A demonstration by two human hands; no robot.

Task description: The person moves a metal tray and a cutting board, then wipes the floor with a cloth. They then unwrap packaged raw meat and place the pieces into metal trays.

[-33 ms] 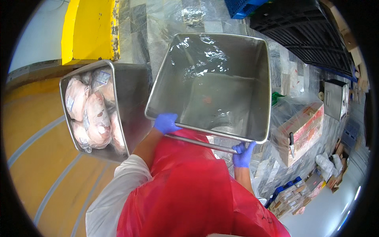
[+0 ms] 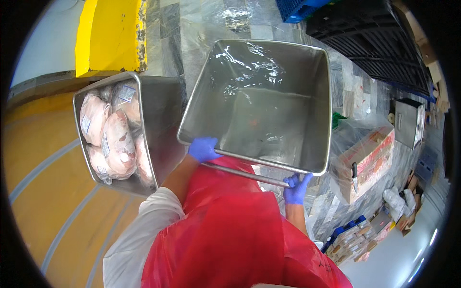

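A large stainless-steel tub (image 2: 271,122) with a push handle (image 2: 249,176) stands right in front of me. Its inside is wet and shiny, with a small reddish bit on the bottom. My left hand (image 2: 204,149), in a blue-purple glove, is closed round the left end of the handle, against the tub's rim. At the handle's right end my right hand (image 2: 296,189), gloved alike, grips the bar, with fingers up near the rim corner. To the left, a second steel tub (image 2: 161,110) holds several bagged pieces of pale pink meat (image 2: 119,144).
A yellow steel guard (image 2: 110,38) stands at the far left. On the right, a knife (image 2: 355,176) lies against a plastic-covered carton (image 2: 367,158). Beyond are black pallets (image 2: 370,38), a blue crate (image 2: 297,9) and a steel box (image 2: 407,122). Stacked packages (image 2: 350,240) sit at the lower right.
Hardly anything differs. The front tub sits very slightly further right in the picture, and both hands keep their hold on its handle.
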